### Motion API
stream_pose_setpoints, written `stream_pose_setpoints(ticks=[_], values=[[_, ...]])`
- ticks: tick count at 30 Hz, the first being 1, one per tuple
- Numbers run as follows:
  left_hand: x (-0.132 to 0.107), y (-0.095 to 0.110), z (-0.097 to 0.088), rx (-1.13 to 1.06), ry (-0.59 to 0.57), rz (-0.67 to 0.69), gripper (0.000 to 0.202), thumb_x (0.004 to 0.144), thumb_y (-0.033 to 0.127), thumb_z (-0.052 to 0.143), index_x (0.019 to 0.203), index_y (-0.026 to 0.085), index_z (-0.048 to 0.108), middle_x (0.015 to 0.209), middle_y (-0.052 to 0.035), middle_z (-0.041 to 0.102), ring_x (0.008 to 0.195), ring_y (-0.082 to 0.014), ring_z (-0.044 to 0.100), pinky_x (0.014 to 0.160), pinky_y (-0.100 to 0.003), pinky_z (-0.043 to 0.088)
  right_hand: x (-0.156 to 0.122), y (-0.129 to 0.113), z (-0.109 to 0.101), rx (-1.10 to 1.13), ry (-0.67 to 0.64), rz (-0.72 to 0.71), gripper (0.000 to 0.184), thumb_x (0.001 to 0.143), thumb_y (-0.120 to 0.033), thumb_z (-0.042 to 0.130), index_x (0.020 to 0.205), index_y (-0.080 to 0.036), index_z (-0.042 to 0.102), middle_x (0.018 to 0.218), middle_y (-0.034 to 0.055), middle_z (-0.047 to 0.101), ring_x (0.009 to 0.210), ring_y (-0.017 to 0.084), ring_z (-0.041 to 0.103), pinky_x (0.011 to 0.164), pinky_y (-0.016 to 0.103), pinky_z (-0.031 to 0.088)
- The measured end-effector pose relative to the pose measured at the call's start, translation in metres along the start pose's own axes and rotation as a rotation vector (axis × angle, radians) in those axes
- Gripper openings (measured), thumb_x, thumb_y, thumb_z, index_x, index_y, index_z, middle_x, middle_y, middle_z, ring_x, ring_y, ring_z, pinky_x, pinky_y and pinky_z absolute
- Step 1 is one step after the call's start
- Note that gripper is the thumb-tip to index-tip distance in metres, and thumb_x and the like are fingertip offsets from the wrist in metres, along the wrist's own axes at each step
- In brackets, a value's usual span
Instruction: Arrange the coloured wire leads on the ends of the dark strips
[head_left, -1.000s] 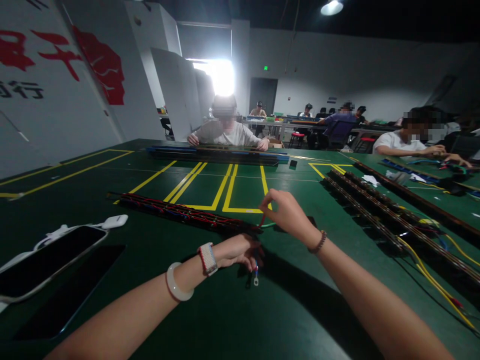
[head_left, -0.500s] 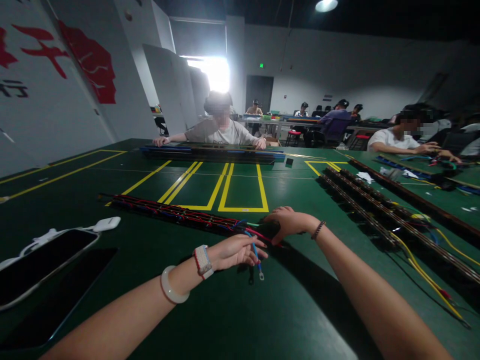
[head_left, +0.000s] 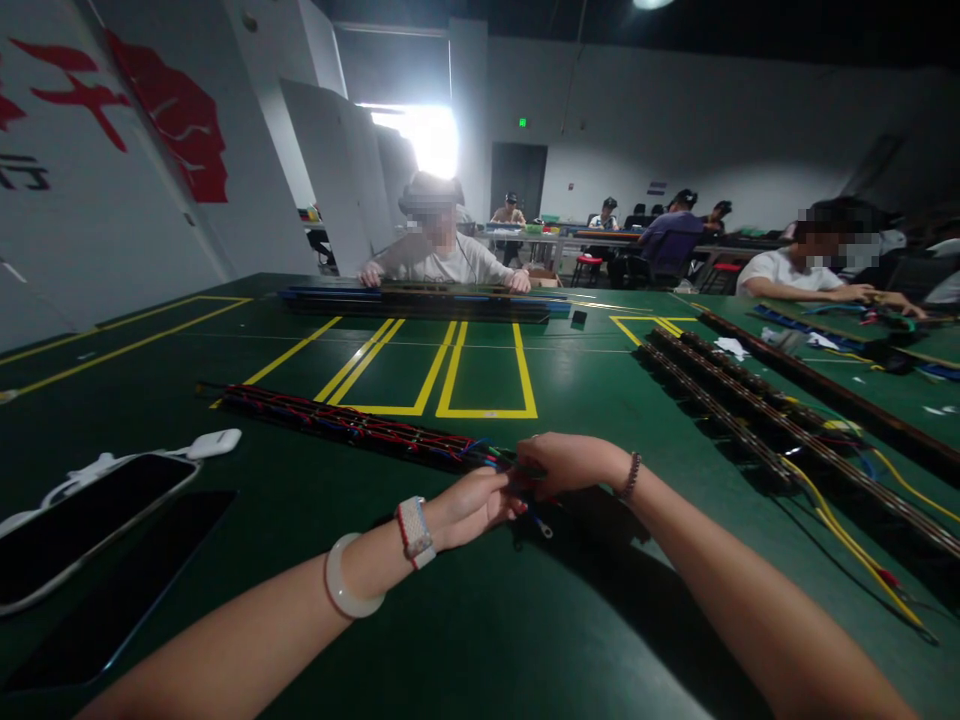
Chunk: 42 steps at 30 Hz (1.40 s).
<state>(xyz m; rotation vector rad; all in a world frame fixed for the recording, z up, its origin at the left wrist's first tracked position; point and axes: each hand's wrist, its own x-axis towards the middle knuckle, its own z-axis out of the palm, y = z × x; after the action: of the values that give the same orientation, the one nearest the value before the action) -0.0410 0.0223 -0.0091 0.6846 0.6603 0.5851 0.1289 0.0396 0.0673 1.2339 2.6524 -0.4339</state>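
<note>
A long dark terminal strip (head_left: 352, 428) strung with red and blue wires lies across the green table (head_left: 480, 620) in front of me. At its right end my left hand (head_left: 476, 505) pinches short coloured wires, and a blue wire with a ring lug (head_left: 541, 525) hangs from its fingers. My right hand (head_left: 566, 465) is closed over the same end of the strip, fingertips touching the left hand's. A white bangle and a woven band sit on my left wrist, a bead bracelet on my right.
A phone (head_left: 82, 525) and white earbud case (head_left: 214, 442) lie at the left. More long strips with yellow wires (head_left: 757, 420) run along the right. A person (head_left: 442, 255) sits across at another strip, others work at the right and behind.
My right hand came down from a raised pinch onto the strip's end. My left hand moved up to meet it, carrying the blue lug wire closer to the strip.
</note>
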Motion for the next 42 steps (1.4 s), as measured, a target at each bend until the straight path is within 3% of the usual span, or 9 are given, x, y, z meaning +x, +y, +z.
stream_pose_setpoints(ticks=[7, 12, 19, 22, 25, 36, 42], values=[[0.002, -0.003, 0.0, 0.054, -0.014, 0.055, 0.015, 0.08, 0.024, 0.063, 0.084, 0.011, 0.059, 0.076, -0.0054, 0.065, 0.054, -0.0088, 0.056, 0.049, -0.02, 0.038, -0.005, -0.017, 0.004, -0.042, 0.019, 0.032, 0.036, 0.068, -0.026, 0.069, 0.099, -0.011, 0.056, 0.091, 0.0099, 0.063, 0.076, 0.018, 0.056, 0.054, 0.024, 0.033], [0.0, -0.003, 0.002, 0.081, -0.004, 0.051, 0.015, 0.082, 0.026, 0.06, 0.081, 0.012, 0.056, 0.065, -0.0006, 0.059, 0.046, -0.0059, 0.05, 0.045, -0.018, 0.033, -0.007, -0.018, 0.0, 0.015, -0.002, 0.104, 0.049, 0.063, -0.04, 0.074, 0.1, -0.011, 0.058, 0.092, 0.0106, 0.062, 0.078, 0.019, 0.057, 0.057, 0.024, 0.037], [-0.001, -0.001, 0.001, 0.063, -0.057, 0.024, 0.019, 0.085, 0.03, 0.057, 0.081, 0.012, 0.054, 0.065, -0.0004, 0.057, 0.045, -0.0038, 0.047, 0.04, -0.016, 0.028, -0.006, 0.004, -0.005, 0.085, -0.038, -0.043, 0.054, 0.074, -0.054, 0.063, 0.107, -0.012, 0.061, 0.1, 0.0135, 0.062, 0.083, 0.021, 0.057, 0.067, 0.027, 0.042], [-0.003, 0.0, 0.001, 0.058, -0.038, 0.024, 0.017, 0.086, 0.028, 0.055, 0.084, 0.011, 0.054, 0.07, -0.0028, 0.061, 0.047, -0.0046, 0.05, 0.042, -0.017, 0.031, -0.005, 0.011, -0.007, 0.135, -0.041, -0.137, 0.041, 0.085, -0.045, 0.052, 0.108, -0.012, 0.062, 0.098, 0.0118, 0.064, 0.084, 0.019, 0.058, 0.07, 0.027, 0.042], [-0.004, 0.001, 0.001, 0.059, -0.003, 0.011, 0.016, 0.087, 0.026, 0.054, 0.084, 0.01, 0.054, 0.076, -0.0072, 0.065, 0.05, -0.0059, 0.053, 0.046, -0.018, 0.036, -0.005, 0.015, -0.008, 0.175, -0.034, -0.166, 0.032, 0.088, -0.034, 0.052, 0.11, -0.013, 0.062, 0.099, 0.0099, 0.065, 0.086, 0.018, 0.058, 0.073, 0.026, 0.042], [-0.004, 0.003, 0.001, 0.056, -0.016, -0.021, 0.017, 0.087, 0.026, 0.054, 0.085, 0.01, 0.056, 0.083, -0.0088, 0.066, 0.053, -0.006, 0.055, 0.05, -0.017, 0.039, 0.002, 0.034, 0.0, 0.392, -0.107, -0.225, 0.045, 0.089, -0.046, 0.047, 0.118, -0.013, 0.059, 0.107, 0.0089, 0.065, 0.09, 0.018, 0.059, 0.075, 0.024, 0.043], [-0.004, 0.004, -0.001, 0.028, -0.032, -0.04, 0.014, 0.085, 0.024, 0.056, 0.089, 0.01, 0.057, 0.083, -0.0071, 0.065, 0.056, -0.0067, 0.056, 0.052, -0.018, 0.04, 0.009, 0.045, 0.006, 0.374, -0.07, -0.157, 0.033, 0.089, -0.026, 0.046, 0.115, -0.012, 0.062, 0.099, 0.0074, 0.068, 0.08, 0.015, 0.059, 0.072, 0.024, 0.044]])
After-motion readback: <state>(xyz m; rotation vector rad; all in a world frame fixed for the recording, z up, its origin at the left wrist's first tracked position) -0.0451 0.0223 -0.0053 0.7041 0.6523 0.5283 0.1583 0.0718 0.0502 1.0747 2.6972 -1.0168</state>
